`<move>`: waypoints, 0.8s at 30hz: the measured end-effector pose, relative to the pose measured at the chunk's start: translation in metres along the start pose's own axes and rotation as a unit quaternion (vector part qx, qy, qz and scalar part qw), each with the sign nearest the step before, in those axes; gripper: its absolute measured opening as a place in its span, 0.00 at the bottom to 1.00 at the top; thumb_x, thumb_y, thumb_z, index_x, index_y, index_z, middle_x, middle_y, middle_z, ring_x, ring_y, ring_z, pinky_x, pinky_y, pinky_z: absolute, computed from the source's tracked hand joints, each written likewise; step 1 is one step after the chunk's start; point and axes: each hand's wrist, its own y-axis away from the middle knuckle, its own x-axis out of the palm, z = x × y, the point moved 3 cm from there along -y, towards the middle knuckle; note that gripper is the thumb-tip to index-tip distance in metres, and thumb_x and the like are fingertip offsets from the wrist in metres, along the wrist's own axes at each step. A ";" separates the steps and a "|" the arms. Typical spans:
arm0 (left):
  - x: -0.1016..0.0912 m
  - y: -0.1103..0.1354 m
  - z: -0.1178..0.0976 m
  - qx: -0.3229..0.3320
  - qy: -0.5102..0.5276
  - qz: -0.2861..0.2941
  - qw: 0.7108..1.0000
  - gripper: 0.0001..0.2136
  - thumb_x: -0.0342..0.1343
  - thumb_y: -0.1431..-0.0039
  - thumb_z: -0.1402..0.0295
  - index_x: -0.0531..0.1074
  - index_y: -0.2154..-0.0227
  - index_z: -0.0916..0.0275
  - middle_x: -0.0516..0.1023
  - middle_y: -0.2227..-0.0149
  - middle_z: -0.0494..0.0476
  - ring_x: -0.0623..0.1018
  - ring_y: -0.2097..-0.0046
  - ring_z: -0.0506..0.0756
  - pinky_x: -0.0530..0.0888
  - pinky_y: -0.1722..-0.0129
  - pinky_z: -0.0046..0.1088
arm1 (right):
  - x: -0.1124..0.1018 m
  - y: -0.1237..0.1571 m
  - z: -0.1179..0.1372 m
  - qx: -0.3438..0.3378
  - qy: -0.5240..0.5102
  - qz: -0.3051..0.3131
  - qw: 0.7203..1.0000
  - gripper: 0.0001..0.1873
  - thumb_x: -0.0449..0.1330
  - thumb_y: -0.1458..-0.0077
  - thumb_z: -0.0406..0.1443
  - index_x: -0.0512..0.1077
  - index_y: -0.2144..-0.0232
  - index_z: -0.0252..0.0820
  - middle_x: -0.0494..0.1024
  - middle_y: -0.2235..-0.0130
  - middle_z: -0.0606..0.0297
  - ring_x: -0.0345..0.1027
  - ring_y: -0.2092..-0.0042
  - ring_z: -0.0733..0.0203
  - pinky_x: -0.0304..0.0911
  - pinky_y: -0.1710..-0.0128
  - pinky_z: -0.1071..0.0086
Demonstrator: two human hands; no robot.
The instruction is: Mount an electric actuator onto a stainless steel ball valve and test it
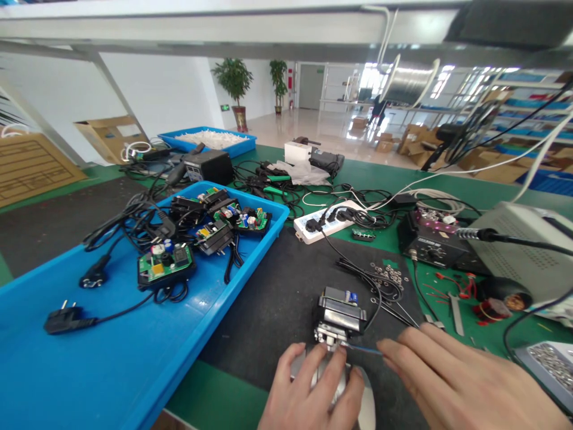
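A black electronic unit (339, 312) with a shiny metal part and blue capacitors stands on the dark mat, against a small silver metal fixture (367, 397). My left hand (311, 391) grips this fixture from above, its fingers curled over the top; much of the fixture is hidden beneath them. Between the fingertips of my right hand (452, 376) is a thin blue rod-like tool (364, 349), its far end reaching the metal at the unit's near side. What kind of tool it is does not show.
On the left, a blue tray (201, 352) holds several circuit-board units with plugs. A white power strip (329, 221) lies behind the mat. Small metal rings (387, 275) are scattered to the right, near a soldering station (430, 239) and its iron (487, 235). An overhead shelf (224, 27) spans the top.
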 end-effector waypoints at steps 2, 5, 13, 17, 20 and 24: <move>0.000 -0.001 0.000 -0.002 0.007 -0.001 1.000 0.10 0.55 0.28 0.66 0.78 0.49 0.53 0.81 0.47 0.54 0.77 0.46 0.56 0.67 0.36 0.42 | -0.001 -0.013 0.003 -0.013 -0.011 0.011 1.000 0.24 0.40 0.31 0.26 0.76 0.60 0.44 0.86 0.66 0.62 0.79 0.69 0.55 0.67 0.73 0.60; 0.000 -0.002 0.000 -0.012 0.013 0.003 1.000 0.10 0.55 0.28 0.65 0.78 0.49 0.52 0.82 0.47 0.53 0.77 0.46 0.57 0.66 0.36 0.42 | -0.004 -0.030 0.008 0.000 -0.020 0.009 1.000 0.22 0.44 0.36 0.24 0.76 0.62 0.44 0.86 0.65 0.62 0.77 0.70 0.56 0.65 0.76 0.61; 0.002 -0.002 -0.001 -0.014 0.015 -0.001 1.000 0.10 0.57 0.30 0.67 0.79 0.50 0.52 0.83 0.50 0.51 0.77 0.46 0.57 0.61 0.33 0.43 | -0.007 -0.054 0.016 -0.006 -0.024 0.008 1.000 0.17 0.50 0.38 0.24 0.77 0.66 0.44 0.86 0.66 0.63 0.76 0.68 0.56 0.65 0.76 0.64; 0.003 -0.001 -0.001 -0.010 -0.005 -0.013 1.000 0.09 0.56 0.29 0.66 0.78 0.50 0.52 0.82 0.50 0.53 0.79 0.47 0.56 0.66 0.34 0.42 | -0.005 -0.034 0.005 -0.029 0.000 0.004 1.000 0.23 0.45 0.33 0.26 0.78 0.64 0.46 0.87 0.63 0.62 0.78 0.65 0.54 0.70 0.68 0.61; 0.003 0.000 -0.001 -0.007 -0.011 -0.022 1.000 0.09 0.56 0.29 0.67 0.78 0.51 0.52 0.82 0.50 0.53 0.79 0.47 0.55 0.65 0.32 0.43 | -0.002 -0.009 -0.005 -0.048 0.022 -0.003 0.999 0.23 0.44 0.29 0.29 0.79 0.56 0.46 0.87 0.58 0.61 0.78 0.58 0.49 0.69 0.61 0.56; 0.006 0.001 0.000 0.005 -0.018 -0.016 1.000 0.08 0.57 0.29 0.67 0.78 0.52 0.52 0.82 0.51 0.51 0.79 0.47 0.54 0.64 0.31 0.43 | 0.016 0.029 -0.008 0.009 0.011 -0.024 1.000 0.19 0.47 0.25 0.35 0.78 0.55 0.47 0.87 0.59 0.66 0.78 0.58 0.50 0.66 0.57 0.55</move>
